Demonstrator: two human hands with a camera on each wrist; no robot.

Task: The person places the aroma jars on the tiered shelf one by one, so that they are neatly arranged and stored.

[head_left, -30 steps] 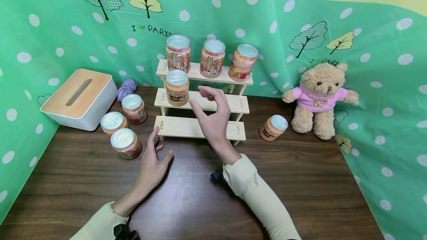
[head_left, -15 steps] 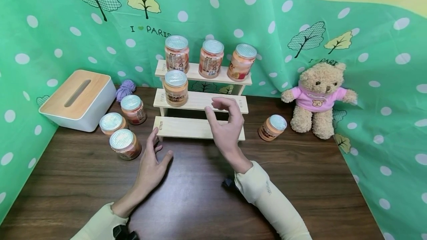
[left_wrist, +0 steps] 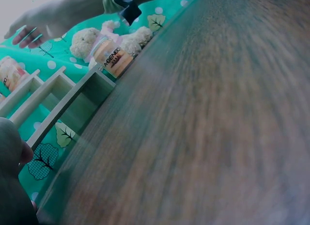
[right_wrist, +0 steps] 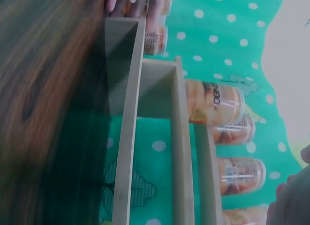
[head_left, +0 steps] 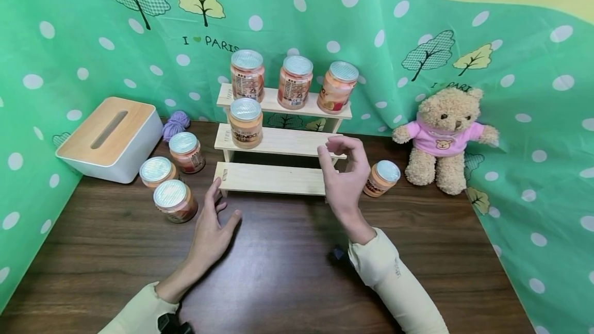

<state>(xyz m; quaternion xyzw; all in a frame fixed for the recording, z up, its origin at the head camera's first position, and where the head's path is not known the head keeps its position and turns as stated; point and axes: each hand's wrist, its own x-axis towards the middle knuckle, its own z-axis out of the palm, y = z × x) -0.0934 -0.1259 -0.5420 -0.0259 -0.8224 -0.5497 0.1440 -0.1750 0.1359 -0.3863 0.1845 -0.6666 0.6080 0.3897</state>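
Spanning the lower frame, the counter (head_left: 287, 262) carries a stepped wooden shelf (head_left: 274, 178) at the centre; by its lower left corner is the left hand (head_left: 211, 235), holding nothing, fingers loosely spread, while the right hand (head_left: 345, 185), also holding nothing, hangs before the shelf's right end, thumb and fingers moderately apart. Near it, right of centre, stands a lone jar (head_left: 381, 179), probably best taken by widening the fingers and gripping around its sides, clear of the shelf.
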